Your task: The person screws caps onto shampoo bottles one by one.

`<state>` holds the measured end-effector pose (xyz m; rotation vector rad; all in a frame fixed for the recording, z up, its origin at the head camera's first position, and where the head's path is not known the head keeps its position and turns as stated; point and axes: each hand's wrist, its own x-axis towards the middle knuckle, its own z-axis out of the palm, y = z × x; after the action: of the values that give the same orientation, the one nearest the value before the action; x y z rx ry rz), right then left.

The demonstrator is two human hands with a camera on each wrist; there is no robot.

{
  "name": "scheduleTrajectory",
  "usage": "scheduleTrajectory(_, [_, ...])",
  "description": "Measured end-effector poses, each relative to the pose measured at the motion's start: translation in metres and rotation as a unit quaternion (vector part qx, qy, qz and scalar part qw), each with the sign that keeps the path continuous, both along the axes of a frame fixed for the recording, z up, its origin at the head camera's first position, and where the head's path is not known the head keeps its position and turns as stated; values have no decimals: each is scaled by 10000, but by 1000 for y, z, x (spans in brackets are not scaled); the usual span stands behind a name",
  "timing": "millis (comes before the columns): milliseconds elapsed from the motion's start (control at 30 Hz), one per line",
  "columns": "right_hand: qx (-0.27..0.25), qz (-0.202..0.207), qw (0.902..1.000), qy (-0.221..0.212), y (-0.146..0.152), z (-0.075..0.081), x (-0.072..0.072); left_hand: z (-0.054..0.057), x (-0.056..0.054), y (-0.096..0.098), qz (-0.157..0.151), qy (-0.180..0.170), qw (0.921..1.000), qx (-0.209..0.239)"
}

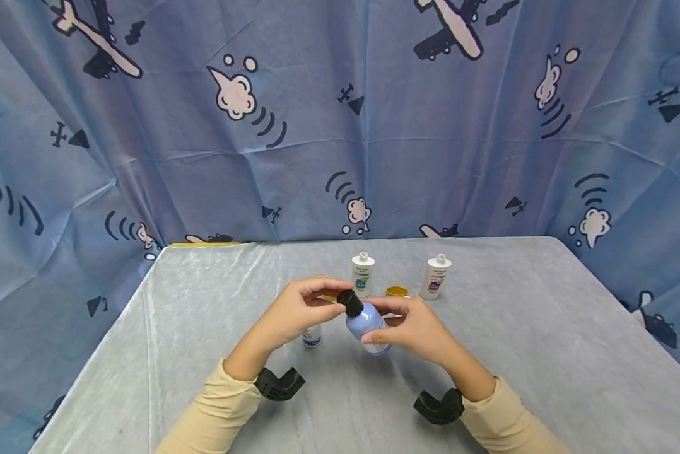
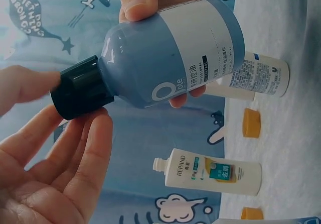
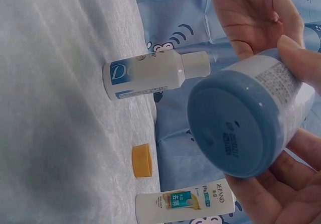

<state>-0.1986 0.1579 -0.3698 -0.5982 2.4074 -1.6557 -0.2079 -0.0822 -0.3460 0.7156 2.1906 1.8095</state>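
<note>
A light-blue shampoo bottle (image 1: 366, 321) is held tilted above the table, its black cap (image 1: 350, 302) toward the upper left. My right hand (image 1: 419, 329) grips the bottle's body, thumb on the near side. My left hand (image 1: 301, 310) pinches the black cap between thumb and fingers; in the left wrist view the cap (image 2: 83, 87) sits on the bottle's neck. From the right wrist view I see the bottle's round base (image 3: 230, 128). A white bottle with a blue label (image 3: 145, 74) stands behind my left hand, mostly covered in the head view.
Two uncapped white bottles stand farther back, one with a teal label (image 1: 362, 275) and one with a purple label (image 1: 435, 277). A yellow cap (image 1: 397, 291) lies between them; another yellow cap (image 2: 252, 213) is partly cut off. A patterned blue curtain (image 1: 317, 126) hangs behind the grey-covered table (image 1: 204, 302).
</note>
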Motion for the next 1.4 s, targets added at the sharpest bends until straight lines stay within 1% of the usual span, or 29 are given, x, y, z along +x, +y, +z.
scheduleTrajectory(100, [-14,2,10000,-17,0,0,0,0,0,1,116,-159,9998,91])
scheduleTrajectory(167, [-23,32,10000,13,0,0,0,0,0,3,253,-244,9993,103])
scheduleTrajectory(267, [-26,45,10000,53,0,0,0,-1,0,5,490,-296,9984,-10])
scheduleTrajectory(367, [-28,21,10000,54,0,0,0,-2,-1,6,632,-282,9975,-154])
scheduleTrajectory(467, [-28,32,10000,48,0,-1,0,-2,0,6,610,-251,9976,-201])
scheduleTrajectory(700, [-97,62,9999,29,0,-1,1,-1,1,5,324,-202,9992,-99])
scheduleTrajectory(800, [-61,17,10000,-19,0,-1,1,-1,1,5,269,-150,9995,-71])
scheduleTrajectory(1000, [-65,18,10000,-18,1,1,2,-2,2,6,99,-13,9999,75])
scheduleTrajectory(1100, [-65,28,10000,-19,1,1,2,-2,2,7,19,-63,9997,216])
scheduleTrajectory(1200, [-64,14,10000,-66,1,2,2,0,3,7,23,-198,9990,394])
scheduleTrajectory(1267, [-49,10,10000,-70,1,1,2,0,4,8,81,-325,9983,479])
scheduleTrajectory(1400, [-64,21,9999,-86,1,2,2,0,3,8,375,-439,9977,358])
